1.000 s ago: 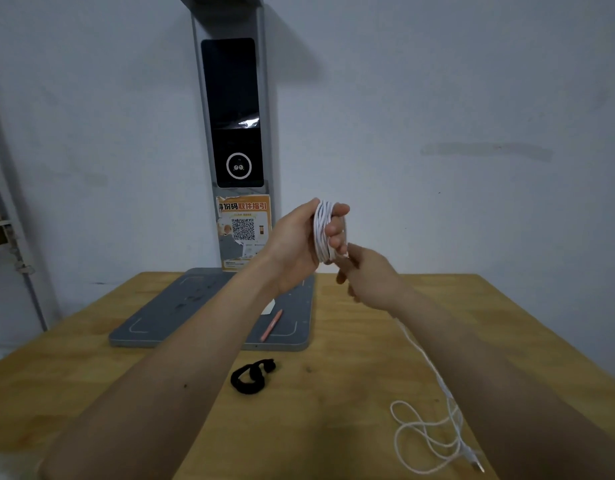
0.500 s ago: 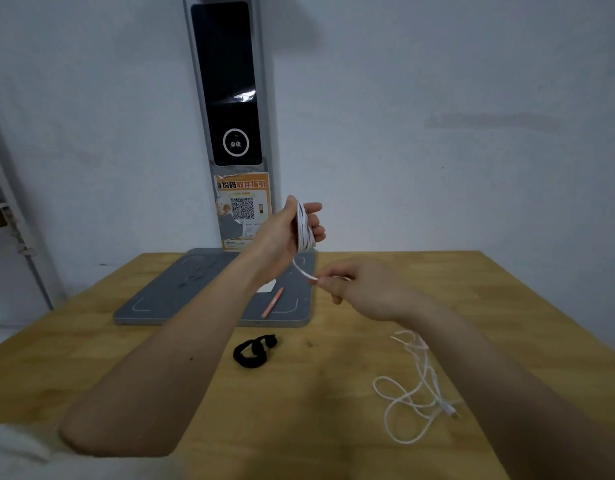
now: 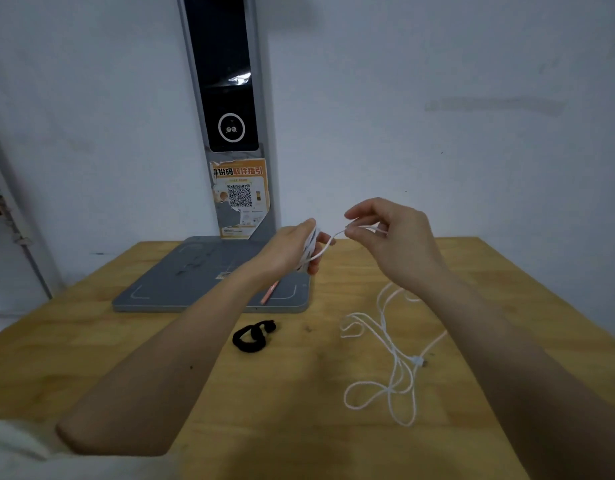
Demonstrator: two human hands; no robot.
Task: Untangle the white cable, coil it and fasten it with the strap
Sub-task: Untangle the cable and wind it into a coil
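Since 0.5 s ago my right hand rose, pinching the white cable; left hand grips wound coils; strap on table.

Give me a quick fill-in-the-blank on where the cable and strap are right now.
1. The left hand holds the wound part of the white ____.
2. The black strap lies on the ____, untouched.
3. The right hand ____ the cable between thumb and fingers.

Missing words: cable; table; pinches
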